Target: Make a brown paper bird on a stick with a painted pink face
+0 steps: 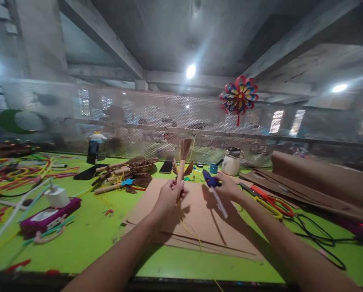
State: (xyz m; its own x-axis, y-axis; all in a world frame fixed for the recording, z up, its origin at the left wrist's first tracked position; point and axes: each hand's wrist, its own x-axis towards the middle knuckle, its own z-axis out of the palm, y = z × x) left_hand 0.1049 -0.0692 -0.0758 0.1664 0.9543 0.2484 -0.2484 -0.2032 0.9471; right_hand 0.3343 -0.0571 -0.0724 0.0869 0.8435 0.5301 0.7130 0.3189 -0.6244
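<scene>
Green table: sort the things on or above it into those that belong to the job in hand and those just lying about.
Seemingly in the job:
- pleated paper piece, held
- blue glue gun, held
- brown paper sheets below

Probably just lying about:
- black phone
- white jug
- orange-handled scissors

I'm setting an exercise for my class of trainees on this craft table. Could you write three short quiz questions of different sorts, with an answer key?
1. Multiple choice. In the picture, where is the purple power strip with the white charger on it?
A. On top of the flat brown sheets in the middle
B. To the left of those sheets
C. To the right of those sheets

2. True or false: the left hand holds a phone.

3. Fill in the blank: the right hand holds a blue ______.

Key:
1. B
2. False; it holds a brown piece with pleated paper
3. glue gun
</scene>
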